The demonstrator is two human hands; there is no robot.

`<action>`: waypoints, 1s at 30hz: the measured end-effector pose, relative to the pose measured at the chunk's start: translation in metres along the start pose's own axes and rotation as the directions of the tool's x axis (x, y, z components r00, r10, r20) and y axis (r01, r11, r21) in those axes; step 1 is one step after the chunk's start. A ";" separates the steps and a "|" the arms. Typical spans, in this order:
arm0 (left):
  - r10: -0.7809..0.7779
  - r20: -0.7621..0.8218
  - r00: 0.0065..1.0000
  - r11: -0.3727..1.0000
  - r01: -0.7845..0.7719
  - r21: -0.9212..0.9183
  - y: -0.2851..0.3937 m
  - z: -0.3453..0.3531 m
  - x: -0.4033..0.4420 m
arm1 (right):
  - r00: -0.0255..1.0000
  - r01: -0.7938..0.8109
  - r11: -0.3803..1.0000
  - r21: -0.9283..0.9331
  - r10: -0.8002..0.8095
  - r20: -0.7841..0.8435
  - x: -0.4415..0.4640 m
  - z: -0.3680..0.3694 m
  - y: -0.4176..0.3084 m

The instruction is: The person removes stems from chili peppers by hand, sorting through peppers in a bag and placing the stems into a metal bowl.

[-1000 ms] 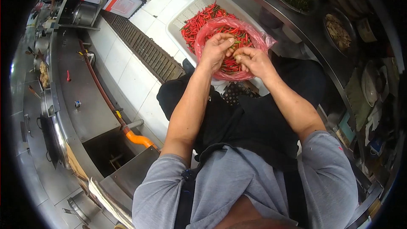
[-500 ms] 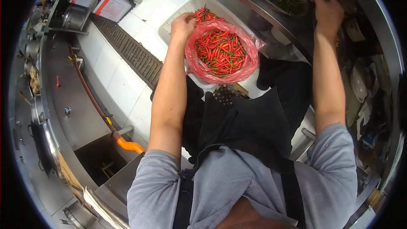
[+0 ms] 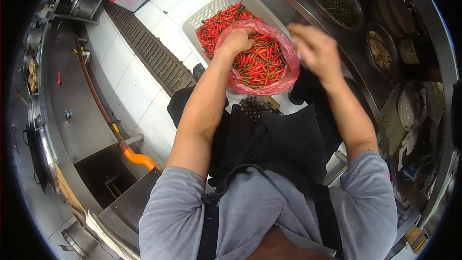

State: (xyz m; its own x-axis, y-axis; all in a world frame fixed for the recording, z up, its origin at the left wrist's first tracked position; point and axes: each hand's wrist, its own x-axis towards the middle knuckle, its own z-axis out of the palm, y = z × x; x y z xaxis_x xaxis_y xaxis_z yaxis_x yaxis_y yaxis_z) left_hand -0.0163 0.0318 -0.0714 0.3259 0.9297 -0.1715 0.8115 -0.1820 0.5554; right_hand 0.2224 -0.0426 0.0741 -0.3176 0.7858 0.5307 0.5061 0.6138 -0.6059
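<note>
A pink plastic bag [image 3: 290, 78] full of red chilies with green stems [image 3: 261, 62] stands open at the near end of a white perforated basket [image 3: 191, 32]. Loose red chilies [image 3: 211, 31] lie in the basket behind the bag. My left hand [image 3: 238, 41] reaches over the bag's left rim, its fingers curled together at the chilies; whatever they pinch is hidden. Just right of the bag's rim is my right hand [image 3: 317, 52], smeared by motion, and its grip does not show clearly.
On the steel counter [image 3: 353, 50] at right stand a bowl of green pieces [image 3: 337, 8] and a bowl of pale brown pieces [image 3: 380, 50]. A floor drain grate [image 3: 144, 43] runs at left beside a steel unit [image 3: 79, 96] with an orange pipe [image 3: 139, 158].
My right hand has come from beside the bowl of green pieces to the bag's right edge. My left hand has moved right from the basket's edge into the bag's mouth.
</note>
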 end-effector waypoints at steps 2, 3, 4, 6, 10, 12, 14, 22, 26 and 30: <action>0.052 -0.061 0.997 0.999 -0.053 -0.014 -0.013 0.015 0.009 | 0.969 -0.078 0.997 0.008 0.073 0.236 -0.025 0.022 0.015; 0.051 -0.054 0.997 0.999 -0.051 -0.007 -0.006 0.007 0.006 | 0.947 -0.117 0.993 -0.022 0.118 0.299 -0.033 0.030 0.024; 0.020 -0.029 0.999 1.000 -0.020 0.011 0.006 -0.007 0.002 | 0.919 -0.155 0.986 -0.054 0.164 0.358 -0.035 0.034 0.029; -0.005 0.011 1.000 0.999 0.005 0.040 0.013 -0.018 -0.001 | 0.934 -0.153 0.987 -0.041 0.158 0.321 -0.036 0.036 0.034; -0.019 0.029 0.999 0.998 0.021 -0.052 0.013 -0.035 -0.003 | 0.942 -0.178 0.981 -0.083 0.194 0.273 -0.031 0.031 0.038; -0.075 0.027 0.997 0.968 0.079 -0.240 0.019 -0.044 -0.010 | 0.933 -0.225 0.973 -0.056 0.231 0.275 -0.031 0.031 0.041; -0.089 0.028 0.996 0.964 0.093 -0.249 0.037 -0.055 -0.026 | 0.922 -0.270 0.962 -0.029 0.267 0.279 -0.031 0.032 0.041; -0.137 0.135 0.981 0.923 0.176 -0.344 0.044 -0.030 -0.060 | 0.930 -0.186 0.982 -0.036 0.188 0.315 -0.038 0.036 0.041; -0.210 0.130 0.969 0.852 0.247 -0.462 0.053 -0.033 -0.076 | 0.938 -0.187 0.982 -0.035 0.189 0.291 -0.040 0.030 0.036; -0.179 0.147 0.973 0.736 0.231 -0.636 0.063 -0.034 -0.093 | 0.954 -0.173 0.985 0.025 0.161 0.254 -0.046 0.031 0.040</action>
State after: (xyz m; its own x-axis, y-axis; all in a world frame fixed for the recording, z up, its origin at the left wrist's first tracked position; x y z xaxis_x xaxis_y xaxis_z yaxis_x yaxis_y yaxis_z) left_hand -0.0116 -0.0557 0.0073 0.2430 0.8900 -0.3858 0.3646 0.2847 0.8866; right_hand 0.2322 -0.0521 0.0064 -0.4248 0.8677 0.2583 0.5333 0.4704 -0.7031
